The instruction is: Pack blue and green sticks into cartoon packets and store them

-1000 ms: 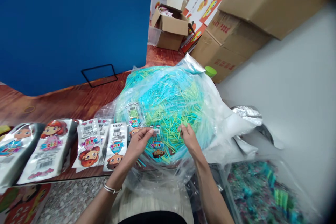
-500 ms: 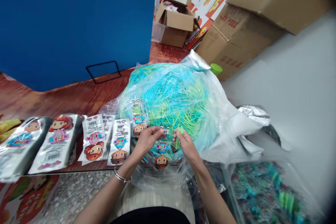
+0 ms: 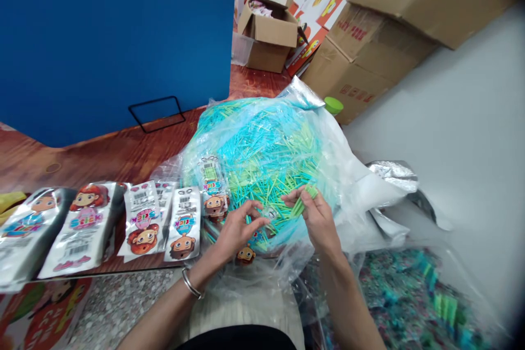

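Observation:
My left hand (image 3: 241,225) is at the front of the pile, its thumb and fingers around the upper part of a printed stick packet (image 3: 246,255). The packet's cartoon face hangs below the hand; part of it is hidden, and its top end (image 3: 270,213) tilts to the right. To the right, my right hand (image 3: 318,216) is closed on a small bundle of green sticks (image 3: 300,206), held above the pile. Beneath both hands lies a large heap of blue and green sticks (image 3: 262,142) in a clear plastic bag. A filled packet (image 3: 213,186) rests on the bag's left side.
Stacks of flat printed pouches (image 3: 80,229) and single packets (image 3: 183,224) line the table's front left. A blue panel (image 3: 115,38) stands behind. Cardboard boxes (image 3: 365,60) are piled at the back right. A clear bin (image 3: 410,295) of coloured pieces sits low at right.
My right hand has moved right and slightly up with the green sticks. My left hand's thumb and fingers have spread somewhat, and the packet's top has tipped right.

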A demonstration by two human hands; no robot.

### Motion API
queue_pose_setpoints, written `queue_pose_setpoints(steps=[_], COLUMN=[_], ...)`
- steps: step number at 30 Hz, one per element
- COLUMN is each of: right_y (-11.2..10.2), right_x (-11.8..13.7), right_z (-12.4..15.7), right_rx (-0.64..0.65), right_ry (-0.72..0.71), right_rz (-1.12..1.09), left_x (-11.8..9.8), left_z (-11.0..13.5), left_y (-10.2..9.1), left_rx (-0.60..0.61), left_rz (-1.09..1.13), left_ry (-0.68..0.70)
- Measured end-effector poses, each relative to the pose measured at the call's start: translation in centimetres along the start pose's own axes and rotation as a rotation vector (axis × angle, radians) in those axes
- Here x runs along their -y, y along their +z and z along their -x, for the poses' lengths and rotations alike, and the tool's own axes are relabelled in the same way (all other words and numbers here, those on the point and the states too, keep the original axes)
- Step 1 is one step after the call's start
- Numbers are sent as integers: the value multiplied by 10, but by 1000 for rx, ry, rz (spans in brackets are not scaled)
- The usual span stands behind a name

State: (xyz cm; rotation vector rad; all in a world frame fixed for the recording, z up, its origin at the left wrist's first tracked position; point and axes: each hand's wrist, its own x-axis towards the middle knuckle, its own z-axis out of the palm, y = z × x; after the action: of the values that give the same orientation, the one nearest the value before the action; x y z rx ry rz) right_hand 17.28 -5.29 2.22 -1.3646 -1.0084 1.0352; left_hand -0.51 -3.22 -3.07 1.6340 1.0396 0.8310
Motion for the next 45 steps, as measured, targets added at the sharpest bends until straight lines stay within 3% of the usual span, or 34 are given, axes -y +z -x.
queue_pose_setpoints(steps=[3, 8, 12, 17, 25, 31, 33, 39, 45], right_y=[1, 11, 19, 27, 27, 32, 33, 26, 27], right_x=[9, 15, 11, 7, -2, -13, -15, -11, -1], right_z=[-4, -5, -5, -10, -4, 10, 11, 7, 8], right_rx=[20, 115, 136, 149, -27, -212, -187, 66, 113], right_ry=[-26, -34, -30, 50, 42, 42, 31, 80, -72], right_rz=[-37, 82, 118, -30, -106, -337, -280, -41, 165], left_x=[-5, -5, -3, -10, -14, -16, -14, -7, -17], left_z=[1, 0, 0, -2, -6, -6, -6, -6, -12], left_y=[1, 3, 4, 5, 2, 3, 3, 0, -5], left_rx=[50, 63, 80, 111, 11, -40, -33, 16, 153], left_rz=[-57, -104, -110, -57, 114, 105, 79, -37, 70], left_ry=[105, 188, 197, 171, -23, 22, 59, 195, -24])
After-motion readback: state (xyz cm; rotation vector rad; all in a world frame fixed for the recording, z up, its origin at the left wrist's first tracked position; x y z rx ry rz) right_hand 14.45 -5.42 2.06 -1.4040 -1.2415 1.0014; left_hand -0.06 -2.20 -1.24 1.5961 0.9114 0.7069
